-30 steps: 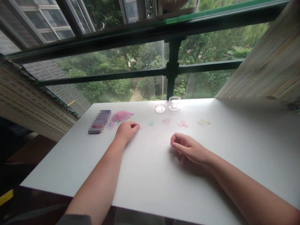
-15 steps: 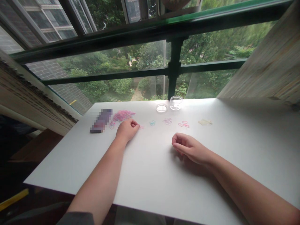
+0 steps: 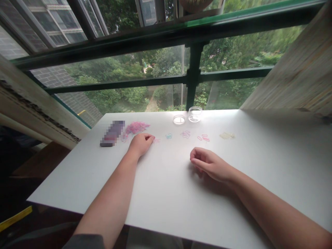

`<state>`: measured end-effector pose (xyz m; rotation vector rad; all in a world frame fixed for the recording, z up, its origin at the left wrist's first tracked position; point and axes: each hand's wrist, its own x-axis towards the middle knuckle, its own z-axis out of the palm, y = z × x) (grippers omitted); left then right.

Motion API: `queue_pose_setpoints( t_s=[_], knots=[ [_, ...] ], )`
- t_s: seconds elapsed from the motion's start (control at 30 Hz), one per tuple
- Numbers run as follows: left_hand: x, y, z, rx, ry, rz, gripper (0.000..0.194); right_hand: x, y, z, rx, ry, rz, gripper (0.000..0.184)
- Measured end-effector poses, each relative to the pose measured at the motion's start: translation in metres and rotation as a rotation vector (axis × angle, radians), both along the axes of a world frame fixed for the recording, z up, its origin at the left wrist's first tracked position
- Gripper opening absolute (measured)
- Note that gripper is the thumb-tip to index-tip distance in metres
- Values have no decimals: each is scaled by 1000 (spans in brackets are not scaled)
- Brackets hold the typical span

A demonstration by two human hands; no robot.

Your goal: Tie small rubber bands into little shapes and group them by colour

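Observation:
My left hand (image 3: 141, 143) is closed in a pinch just above the white table. Whatever its fingertips hold, if anything, is too small to make out. Right beside them lies a small group of pink rubber bands (image 3: 157, 140). Behind that hand is a heaped pile of pink and purple rubber bands (image 3: 137, 127). My right hand (image 3: 207, 162) rests on the table with fingers loosely curled, and nothing shows in it. Beyond it, small groups of bands form a row: teal bands (image 3: 168, 136), purple bands (image 3: 185, 134), reddish-pink bands (image 3: 204, 137) and cream bands (image 3: 227, 135).
A clear round container (image 3: 195, 114) stands at the table's back edge, with a clear round lid (image 3: 178, 120) left of it. A blurred-out dark flat object (image 3: 112, 133) lies at the left. The white table (image 3: 160, 193) meets a window with a green frame (image 3: 193, 76).
My left hand has shifted very slightly, its fingertips drawing a little closer together near the pink bands. My right hand has stayed in place.

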<state>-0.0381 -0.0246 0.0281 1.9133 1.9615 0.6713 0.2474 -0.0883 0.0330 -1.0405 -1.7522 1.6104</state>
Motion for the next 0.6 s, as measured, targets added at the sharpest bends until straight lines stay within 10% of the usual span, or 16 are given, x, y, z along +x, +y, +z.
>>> queue_pose_setpoints(
  t_s=[0.4,0.6],
  knots=[
    [-3,10,-5,276,-359,120,27,0,0,-1,40,-29,8,15],
    [40,-18,-4,157,-556,-229,22,-1,-1,-6,94,-62,-5,11]
  ],
)
